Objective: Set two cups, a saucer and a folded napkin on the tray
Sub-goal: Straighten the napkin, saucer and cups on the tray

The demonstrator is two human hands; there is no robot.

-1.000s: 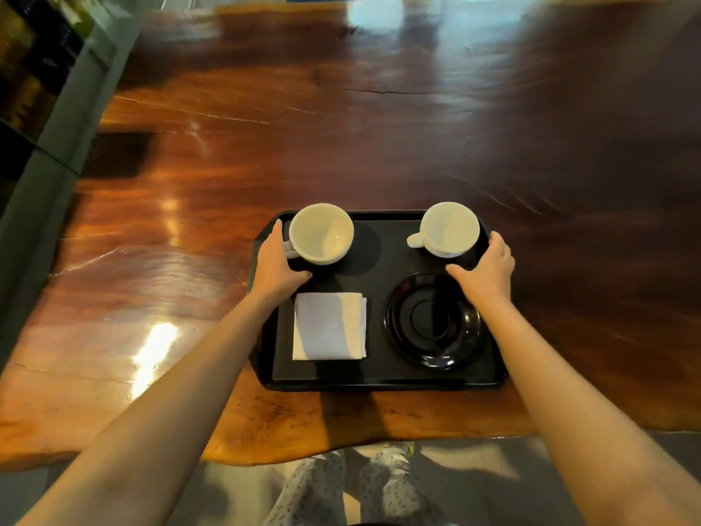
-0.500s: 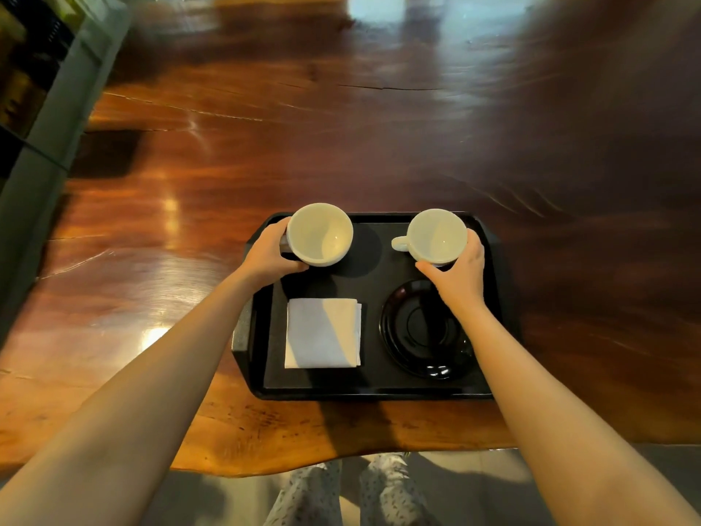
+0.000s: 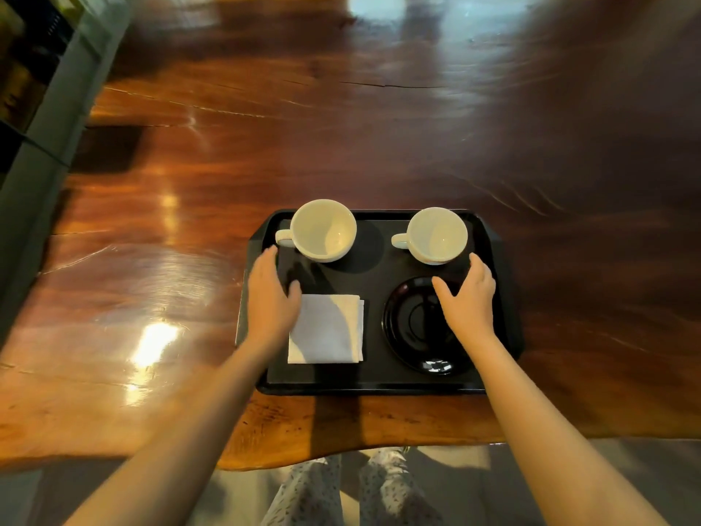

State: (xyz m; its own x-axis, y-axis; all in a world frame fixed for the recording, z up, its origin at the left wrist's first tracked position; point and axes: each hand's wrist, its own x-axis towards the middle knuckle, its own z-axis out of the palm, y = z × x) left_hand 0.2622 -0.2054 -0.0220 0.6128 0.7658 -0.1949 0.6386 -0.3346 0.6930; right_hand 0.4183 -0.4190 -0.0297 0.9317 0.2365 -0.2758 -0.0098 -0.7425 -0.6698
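A black tray (image 3: 379, 383) lies on the wooden table near its front edge. Two white cups stand upright at the tray's back: the left cup (image 3: 323, 230) and the right cup (image 3: 437, 235), both with handles pointing left. A folded white napkin (image 3: 326, 329) lies at the front left of the tray. A black saucer (image 3: 421, 328) lies at the front right. My left hand (image 3: 270, 298) hovers over the tray's left side, just short of the left cup, fingers apart. My right hand (image 3: 468, 298) is spread over the saucer's far right, short of the right cup. Neither hand holds anything.
The glossy brown table (image 3: 341, 146) stretches far beyond the tray, with glare patches at left. A grey ledge or cabinet (image 3: 45, 119) borders the table's left side. My patterned trouser legs (image 3: 349, 487) show below the table's front edge.
Both hands have let go of the cups and drawn back toward me. The two cups now stand free on the tray, their handles visible.
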